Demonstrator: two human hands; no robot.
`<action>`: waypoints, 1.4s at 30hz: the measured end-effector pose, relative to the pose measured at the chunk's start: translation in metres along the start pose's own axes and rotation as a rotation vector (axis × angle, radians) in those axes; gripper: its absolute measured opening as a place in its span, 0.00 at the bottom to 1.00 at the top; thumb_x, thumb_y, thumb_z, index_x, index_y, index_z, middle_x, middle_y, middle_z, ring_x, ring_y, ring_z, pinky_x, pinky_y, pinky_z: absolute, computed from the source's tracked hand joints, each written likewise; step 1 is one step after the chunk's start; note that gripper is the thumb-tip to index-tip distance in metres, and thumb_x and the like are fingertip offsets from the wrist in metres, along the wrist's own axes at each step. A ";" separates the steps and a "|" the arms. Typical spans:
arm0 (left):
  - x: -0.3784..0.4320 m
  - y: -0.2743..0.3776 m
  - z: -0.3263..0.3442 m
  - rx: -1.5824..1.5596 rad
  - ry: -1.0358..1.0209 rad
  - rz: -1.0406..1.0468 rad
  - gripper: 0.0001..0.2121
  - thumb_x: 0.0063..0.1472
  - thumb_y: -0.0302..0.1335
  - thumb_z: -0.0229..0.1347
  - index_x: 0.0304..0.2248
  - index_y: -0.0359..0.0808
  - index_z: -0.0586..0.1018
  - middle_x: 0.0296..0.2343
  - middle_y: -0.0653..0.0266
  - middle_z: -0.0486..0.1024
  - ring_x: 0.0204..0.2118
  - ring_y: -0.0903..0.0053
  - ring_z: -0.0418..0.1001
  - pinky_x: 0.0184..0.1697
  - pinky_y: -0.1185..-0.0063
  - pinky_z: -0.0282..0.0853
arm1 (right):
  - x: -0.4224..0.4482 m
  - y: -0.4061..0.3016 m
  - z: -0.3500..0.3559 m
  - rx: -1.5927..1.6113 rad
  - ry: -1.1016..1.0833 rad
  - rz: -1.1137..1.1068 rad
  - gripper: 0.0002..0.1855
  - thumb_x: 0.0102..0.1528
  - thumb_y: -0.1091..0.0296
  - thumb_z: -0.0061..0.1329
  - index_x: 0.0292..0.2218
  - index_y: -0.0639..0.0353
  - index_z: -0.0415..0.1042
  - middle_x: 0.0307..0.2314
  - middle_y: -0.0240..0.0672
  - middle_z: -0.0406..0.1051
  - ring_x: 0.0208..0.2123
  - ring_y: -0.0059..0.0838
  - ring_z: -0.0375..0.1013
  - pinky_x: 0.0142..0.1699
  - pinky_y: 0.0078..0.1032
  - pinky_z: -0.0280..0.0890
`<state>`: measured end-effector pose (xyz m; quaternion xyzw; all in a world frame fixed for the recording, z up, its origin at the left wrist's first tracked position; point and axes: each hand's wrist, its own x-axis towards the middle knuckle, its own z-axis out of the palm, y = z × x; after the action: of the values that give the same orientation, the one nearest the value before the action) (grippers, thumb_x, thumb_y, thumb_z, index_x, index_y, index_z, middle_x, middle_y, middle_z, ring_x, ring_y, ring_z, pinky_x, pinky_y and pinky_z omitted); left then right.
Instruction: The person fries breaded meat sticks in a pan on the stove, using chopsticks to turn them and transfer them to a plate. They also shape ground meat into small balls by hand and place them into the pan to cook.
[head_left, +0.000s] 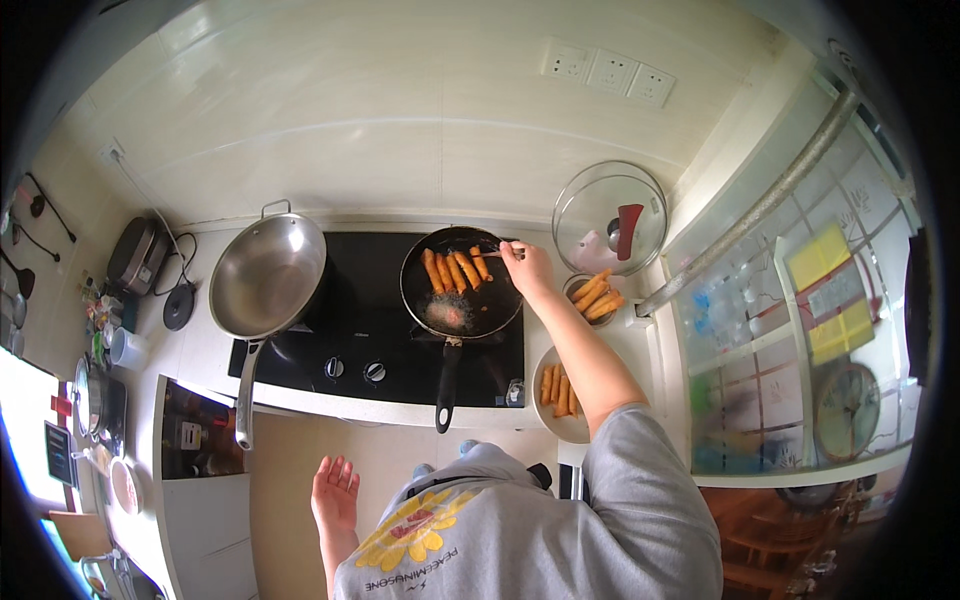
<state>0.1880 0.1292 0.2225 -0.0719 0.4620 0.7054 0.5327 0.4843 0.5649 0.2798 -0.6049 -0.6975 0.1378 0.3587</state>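
Note:
My right hand (525, 268) is over the right edge of a black frying pan (499, 315), closed on thin utensils, apparently chopsticks (491, 255), whose tips reach the rightmost roll. Several golden fried rolls (455, 271) lie side by side in the pan's far half. Bubbling oil (448, 311) shows near its handle. More browned rolls (598, 298) stand in a small round container right of the pan, and paler ones (559, 390) lie on a white plate (546, 426) under my right forearm. My left hand (334, 491) hangs low in front of the counter, palm up, fingers slightly apart, holding nothing.
A large steel wok (268, 274) sits on the left of the black cooktop (360, 285), its handle jutting past the front edge. A glass lid (600, 240) leans on the wall behind the rolls. A small appliance (140, 255) stands left; a glass partition (757, 360) borders the right.

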 end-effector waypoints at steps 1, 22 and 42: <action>-0.003 0.000 -0.004 -0.012 0.015 0.008 0.16 0.64 0.35 0.43 0.48 0.38 0.68 0.43 0.62 0.70 0.43 0.72 0.69 0.47 0.71 0.65 | 0.001 -0.001 0.000 -0.025 -0.013 0.011 0.17 0.55 0.53 0.46 0.26 0.57 0.77 0.19 0.43 0.72 0.25 0.46 0.72 0.29 0.36 0.66; 0.014 -0.001 0.023 0.049 -0.120 -0.058 0.15 0.64 0.36 0.44 0.46 0.40 0.70 0.42 0.63 0.72 0.44 0.72 0.69 0.48 0.71 0.64 | -0.092 0.041 -0.029 0.369 0.294 -0.259 0.04 0.53 0.74 0.49 0.32 0.63 0.75 0.24 0.40 0.74 0.22 0.35 0.74 0.28 0.25 0.66; 0.033 0.002 0.032 0.158 -0.208 -0.160 0.15 0.64 0.37 0.42 0.47 0.41 0.69 0.42 0.65 0.71 0.45 0.73 0.68 0.50 0.70 0.61 | -0.130 0.018 -0.046 0.406 0.322 -0.215 0.04 0.52 0.76 0.50 0.32 0.64 0.74 0.25 0.41 0.74 0.24 0.37 0.73 0.30 0.26 0.68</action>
<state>0.1850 0.1749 0.2226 0.0071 0.4509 0.6257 0.6364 0.5303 0.4358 0.2576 -0.4573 -0.6497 0.1378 0.5914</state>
